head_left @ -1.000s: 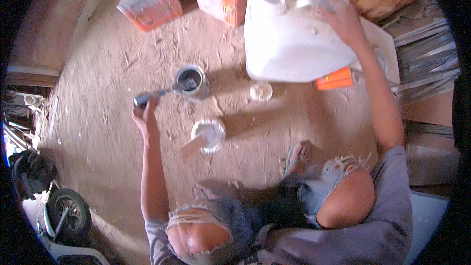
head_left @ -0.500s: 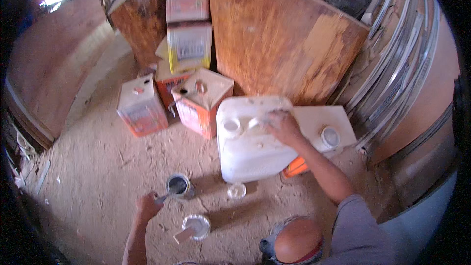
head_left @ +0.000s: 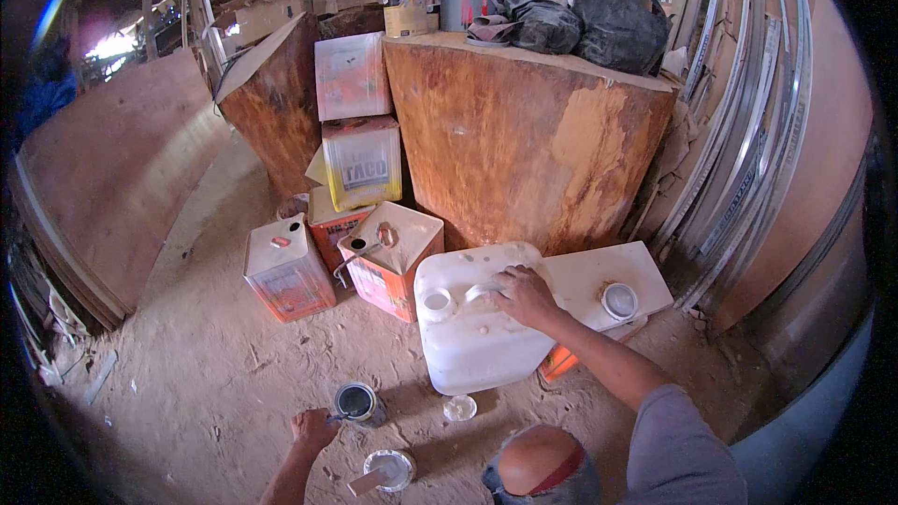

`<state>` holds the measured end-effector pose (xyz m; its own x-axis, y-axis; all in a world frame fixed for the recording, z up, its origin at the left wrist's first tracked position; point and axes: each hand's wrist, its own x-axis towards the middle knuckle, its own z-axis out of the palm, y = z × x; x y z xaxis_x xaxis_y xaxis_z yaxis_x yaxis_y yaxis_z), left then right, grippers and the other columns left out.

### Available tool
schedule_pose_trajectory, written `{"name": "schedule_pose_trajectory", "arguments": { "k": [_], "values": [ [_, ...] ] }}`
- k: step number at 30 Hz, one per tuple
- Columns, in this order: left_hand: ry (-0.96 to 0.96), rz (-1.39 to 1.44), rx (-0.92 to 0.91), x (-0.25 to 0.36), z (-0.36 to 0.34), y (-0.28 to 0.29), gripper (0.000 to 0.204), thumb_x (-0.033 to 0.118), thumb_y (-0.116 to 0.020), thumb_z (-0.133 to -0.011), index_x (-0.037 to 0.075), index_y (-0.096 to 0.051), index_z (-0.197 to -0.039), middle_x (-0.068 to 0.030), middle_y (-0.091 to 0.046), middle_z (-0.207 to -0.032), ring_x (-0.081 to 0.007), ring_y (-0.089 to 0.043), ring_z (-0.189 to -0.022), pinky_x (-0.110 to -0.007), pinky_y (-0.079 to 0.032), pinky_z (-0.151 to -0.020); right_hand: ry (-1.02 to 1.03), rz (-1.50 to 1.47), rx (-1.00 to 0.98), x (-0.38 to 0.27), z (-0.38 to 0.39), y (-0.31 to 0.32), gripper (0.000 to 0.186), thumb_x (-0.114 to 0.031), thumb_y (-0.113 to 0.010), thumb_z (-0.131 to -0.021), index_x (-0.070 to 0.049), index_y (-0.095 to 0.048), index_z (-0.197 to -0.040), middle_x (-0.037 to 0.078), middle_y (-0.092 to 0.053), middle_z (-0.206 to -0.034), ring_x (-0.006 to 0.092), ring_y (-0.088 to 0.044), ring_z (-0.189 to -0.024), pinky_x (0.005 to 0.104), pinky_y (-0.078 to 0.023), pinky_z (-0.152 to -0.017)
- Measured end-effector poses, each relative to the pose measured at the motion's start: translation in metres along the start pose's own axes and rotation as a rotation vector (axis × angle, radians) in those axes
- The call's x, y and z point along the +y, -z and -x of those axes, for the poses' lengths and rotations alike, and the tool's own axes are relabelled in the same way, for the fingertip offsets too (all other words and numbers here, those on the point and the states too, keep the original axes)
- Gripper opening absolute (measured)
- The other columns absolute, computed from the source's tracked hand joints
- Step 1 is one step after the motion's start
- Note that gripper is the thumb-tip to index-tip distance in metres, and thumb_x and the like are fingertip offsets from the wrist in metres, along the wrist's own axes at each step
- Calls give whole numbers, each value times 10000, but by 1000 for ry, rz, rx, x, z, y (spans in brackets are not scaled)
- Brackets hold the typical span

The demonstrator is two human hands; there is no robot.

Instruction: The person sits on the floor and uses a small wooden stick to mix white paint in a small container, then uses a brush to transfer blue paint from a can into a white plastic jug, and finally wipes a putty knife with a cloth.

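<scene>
My left hand (head_left: 312, 428) grips a dark-handled tool (head_left: 333, 419), probably a brush, at the side of an open metal can (head_left: 354, 398) with dark contents. My right hand (head_left: 527, 295) has its fingers wrapped on the handle of a large white plastic jerrycan (head_left: 472, 351), whose neck looks uncapped. Between can and jerrycan lies a small clear round lid or dish (head_left: 459, 408). Nearer me is a white tub (head_left: 400, 468) with a flat wooden stick (head_left: 369, 483) across it.
Orange-and-white square tins (head_left: 285, 281) stand stacked before brown wooden blocks (head_left: 505, 150), topped with black bags (head_left: 617, 33) and containers. Boards (head_left: 112, 187) lean at left, metal strips (head_left: 748, 159) at right. A white container (head_left: 608, 266) with a round cap sits beside the jerrycan.
My view has tilted up, bringing the stacked tins and wooden blocks into sight, so things on the floor appear lower. My hands keep hold of the tool and the jerrycan handle.
</scene>
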<state>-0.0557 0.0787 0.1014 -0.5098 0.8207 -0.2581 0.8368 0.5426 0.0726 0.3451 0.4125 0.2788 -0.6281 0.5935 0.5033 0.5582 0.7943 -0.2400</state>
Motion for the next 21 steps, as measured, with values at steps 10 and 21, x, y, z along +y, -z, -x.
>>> {"name": "schedule_pose_trajectory", "arguments": {
  "k": [10,21],
  "values": [
    [-153,-79,114,4,-14,-2,227,308,-692,-768,135,-730,-911,-110,-706,-957,-339,-669,-979,-488,-461,-915,-59,-4,-56,9,0,-1,414,-429,-642,-920,-53,-709,-1079,179,-694,-1048,358,-636,-1024,451,-484,-944],
    [-125,43,165,-71,-23,-69,329,418,-718,-761,122,-768,-895,-158,-736,-870,-345,-699,-898,-503,-498,-848,-60,-43,43,5,2,-9,362,-371,-671,-904,-41,-706,-1050,179,-680,-1042,356,-628,-1025,448,-486,-940]
  ]
}}
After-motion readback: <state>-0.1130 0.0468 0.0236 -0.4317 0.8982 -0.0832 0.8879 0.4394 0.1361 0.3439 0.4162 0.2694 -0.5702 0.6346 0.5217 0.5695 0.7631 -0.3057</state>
